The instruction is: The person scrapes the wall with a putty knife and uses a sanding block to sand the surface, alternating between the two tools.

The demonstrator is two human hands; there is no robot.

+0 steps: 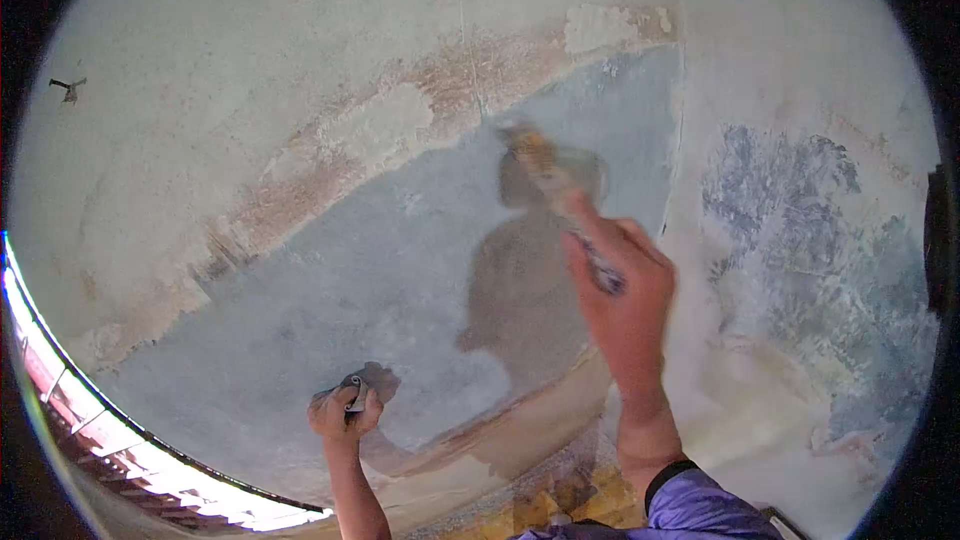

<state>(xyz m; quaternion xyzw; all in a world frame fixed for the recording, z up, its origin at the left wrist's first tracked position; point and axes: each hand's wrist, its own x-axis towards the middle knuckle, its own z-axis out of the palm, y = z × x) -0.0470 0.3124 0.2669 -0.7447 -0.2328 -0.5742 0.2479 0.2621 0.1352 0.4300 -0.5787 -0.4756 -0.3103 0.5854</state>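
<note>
While your right hand [635,305], fingers wrapped round its handle, sweeps the brush [536,155] over the blue-grey patch [310,290] near its upper edge, light, even pressure should serve best; your left fingers pinch a small grey piece [354,395], lower left; bristle contact is too blurred to tell.

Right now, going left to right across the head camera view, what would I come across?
Small dark fitting on the wall, left hand, right hand holding a blurred brush, mottled blue-grey patch.
</note>
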